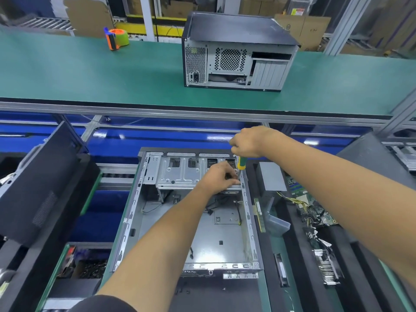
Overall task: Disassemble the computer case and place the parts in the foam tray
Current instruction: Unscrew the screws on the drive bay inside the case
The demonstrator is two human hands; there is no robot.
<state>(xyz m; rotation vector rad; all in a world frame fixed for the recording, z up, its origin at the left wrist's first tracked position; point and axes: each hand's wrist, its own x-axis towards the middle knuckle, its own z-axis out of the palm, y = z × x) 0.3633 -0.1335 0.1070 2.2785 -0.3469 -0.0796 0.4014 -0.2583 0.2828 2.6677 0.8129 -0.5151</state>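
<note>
Head view: the open case (186,221) lies at the bench's near edge. The right hand (247,143) grips a screwdriver (241,163) upright over the drive cage (180,174); the left hand (218,176) pinches the cage's right end. The foam tray (299,255) lies just right.
</note>
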